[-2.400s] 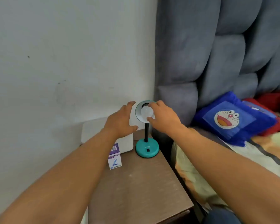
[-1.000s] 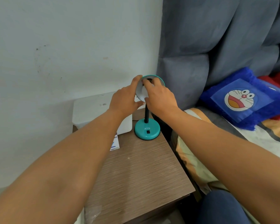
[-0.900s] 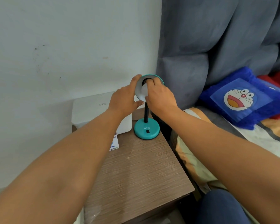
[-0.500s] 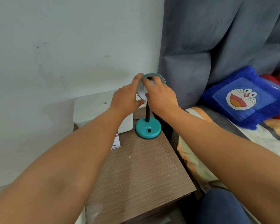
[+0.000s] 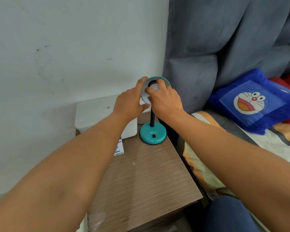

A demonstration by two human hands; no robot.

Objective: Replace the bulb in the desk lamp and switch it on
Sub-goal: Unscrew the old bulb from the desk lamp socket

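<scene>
A small teal desk lamp stands at the back of a wooden bedside table, its round base (image 5: 152, 135) carrying a black switch and a black stem. The lamp's shade (image 5: 164, 79) is tilted toward me, white inside. My left hand (image 5: 130, 102) grips the shade's left rim. My right hand (image 5: 164, 99) reaches into the shade with its fingers closed around a white bulb (image 5: 154, 87), which sits at the dark socket. Most of the bulb is hidden by my fingers.
The bedside table (image 5: 146, 178) stands between a white wall and a bed. A white box (image 5: 97, 113) sits at its back left, with a small bulb carton (image 5: 118, 149) partly hidden under my left forearm. A grey padded headboard (image 5: 224, 47) and blue cartoon cushion (image 5: 251, 104) lie right.
The view has dropped closer over the table since 2.4 s ago. My right hand has turned slightly on the bulb, whose white top now shows between my fingers. My left hand stays on the shade.
</scene>
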